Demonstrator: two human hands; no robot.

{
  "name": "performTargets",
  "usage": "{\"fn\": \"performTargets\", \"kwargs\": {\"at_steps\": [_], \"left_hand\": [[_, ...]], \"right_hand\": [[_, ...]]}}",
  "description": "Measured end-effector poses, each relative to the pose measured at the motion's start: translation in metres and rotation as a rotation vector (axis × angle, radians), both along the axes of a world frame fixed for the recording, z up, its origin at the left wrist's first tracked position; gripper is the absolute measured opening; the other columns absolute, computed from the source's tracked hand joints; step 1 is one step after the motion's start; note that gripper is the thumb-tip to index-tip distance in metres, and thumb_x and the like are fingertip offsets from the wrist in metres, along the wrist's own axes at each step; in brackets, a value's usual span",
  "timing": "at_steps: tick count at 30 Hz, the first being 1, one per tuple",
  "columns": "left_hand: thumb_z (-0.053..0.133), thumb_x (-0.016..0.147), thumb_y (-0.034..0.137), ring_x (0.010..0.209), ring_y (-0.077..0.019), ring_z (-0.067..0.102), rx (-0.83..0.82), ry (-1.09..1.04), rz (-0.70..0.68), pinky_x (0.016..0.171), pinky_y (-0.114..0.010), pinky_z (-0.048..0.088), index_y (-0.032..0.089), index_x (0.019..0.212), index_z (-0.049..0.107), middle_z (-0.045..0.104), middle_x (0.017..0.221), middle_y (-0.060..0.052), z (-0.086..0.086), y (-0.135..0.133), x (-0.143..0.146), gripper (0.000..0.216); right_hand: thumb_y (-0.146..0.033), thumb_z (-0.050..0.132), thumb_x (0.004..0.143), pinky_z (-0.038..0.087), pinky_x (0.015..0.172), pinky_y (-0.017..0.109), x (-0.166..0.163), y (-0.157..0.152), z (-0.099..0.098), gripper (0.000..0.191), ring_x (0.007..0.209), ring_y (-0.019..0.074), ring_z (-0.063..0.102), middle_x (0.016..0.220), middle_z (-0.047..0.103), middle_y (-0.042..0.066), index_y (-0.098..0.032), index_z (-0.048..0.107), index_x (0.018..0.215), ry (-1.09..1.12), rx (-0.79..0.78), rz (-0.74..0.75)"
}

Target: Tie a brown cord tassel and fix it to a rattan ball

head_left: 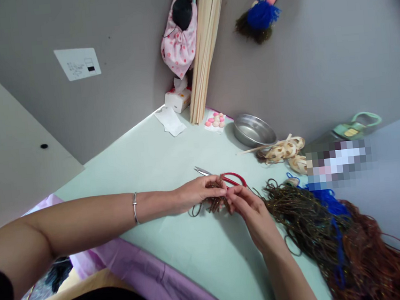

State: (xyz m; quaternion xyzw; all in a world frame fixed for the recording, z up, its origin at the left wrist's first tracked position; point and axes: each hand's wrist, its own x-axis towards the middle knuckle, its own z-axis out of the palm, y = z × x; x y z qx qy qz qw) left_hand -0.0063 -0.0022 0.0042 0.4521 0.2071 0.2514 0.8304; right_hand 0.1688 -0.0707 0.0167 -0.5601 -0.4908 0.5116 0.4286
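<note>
My left hand is closed around a small bundle of brown cord, whose looped strands stick out below the fingers. Close against it, my right hand pinches with thumb and forefinger at the bundle's right side; what lies between those fingertips is too small to make out. Just behind both hands lies a pair of scissors with red handles, its pointed blades showing to the left and part of it hidden by my left hand. A thin dark loop of cord hangs beneath my left wrist.
Right of my hands lie heaps of dark green-brown cord, blue cord and reddish-brown cord. Farther back stand a metal bowl, woven pale pieces, pink beads, wooden strips and a tissue pack.
</note>
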Motion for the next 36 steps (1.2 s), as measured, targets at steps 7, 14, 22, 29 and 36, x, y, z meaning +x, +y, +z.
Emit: {"fn": "performTargets", "kwargs": {"at_steps": [7,14,22,29,36], "left_hand": [[0.074,0.078,0.03,0.061,-0.009,0.059,-0.004,0.005,0.009,0.057,-0.022,0.042,0.016,0.087,0.056,0.061,0.075,0.001,-0.0054,-0.0002,0.0018,0.025],[0.068,0.082,0.028,0.06,-0.0084,0.059,-0.049,0.024,-0.024,0.055,-0.02,0.04,0.016,0.088,0.055,0.062,0.074,0.0,-0.0051,0.0006,0.0016,0.019],[0.069,0.082,0.027,0.063,-0.0066,0.057,-0.146,0.052,0.099,0.065,-0.021,0.046,0.017,0.091,0.056,0.062,0.08,0.0,-0.0021,0.0046,0.0012,0.019],[0.069,0.081,0.029,0.06,-0.0071,0.054,0.029,0.064,0.015,0.059,-0.021,0.042,0.016,0.084,0.055,0.06,0.075,0.0,0.0001,-0.0041,0.0027,0.019],[0.064,0.085,0.031,0.059,-0.0084,0.058,0.019,0.028,0.019,0.054,-0.02,0.038,0.017,0.088,0.054,0.057,0.071,0.002,-0.0048,-0.0009,0.001,0.017]], "right_hand": [[-0.038,0.068,0.086,0.039,0.066,0.027,-0.0005,-0.0002,0.0015,0.018,0.068,0.0145,0.05,0.074,0.061,-0.001,-0.021,0.065,0.081,-0.129,0.076,-0.051],[-0.04,0.072,0.083,0.041,0.064,0.027,-0.0032,0.0004,0.0012,0.02,0.065,0.0144,0.051,0.07,0.061,-0.001,-0.021,0.065,0.084,-0.069,0.069,-0.065],[-0.048,0.068,0.086,0.035,0.058,0.026,-0.0024,0.0006,-0.0017,0.029,0.061,0.0121,0.044,0.07,0.056,-0.002,-0.02,0.061,0.088,-0.067,-0.025,0.059],[-0.049,0.056,0.094,0.033,0.062,0.028,0.0002,-0.0011,-0.0005,0.035,0.065,0.0134,0.044,0.066,0.051,-0.002,-0.02,0.054,0.073,-0.221,0.078,0.099],[-0.043,0.061,0.091,0.033,0.062,0.028,-0.001,-0.0008,-0.0005,0.025,0.065,0.0135,0.043,0.067,0.052,-0.002,-0.02,0.063,0.081,-0.204,0.126,-0.056]]}}
